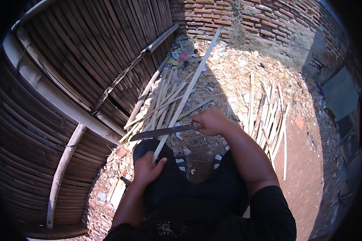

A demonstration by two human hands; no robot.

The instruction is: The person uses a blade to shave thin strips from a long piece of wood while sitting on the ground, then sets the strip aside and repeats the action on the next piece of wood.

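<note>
My left hand (145,168) is closed around the near end of a long, pale bamboo strip (192,85), beside my left knee. The strip slants away to the far right, its far end close to the brick wall. My right hand (211,121) grips the handle of a machete (161,132), in front of my knees. Its long dark blade points left and crosses over the strip a little beyond my left hand. Whether the edge touches the strip I cannot tell.
Several split bamboo strips (165,100) lie on the littered ground at left, and another bundle of strips (267,116) lies at right. A bamboo-slat wall (88,52) rises close on my left. A brick wall (265,24) stands at the back; dark panels (342,94) lean at far right.
</note>
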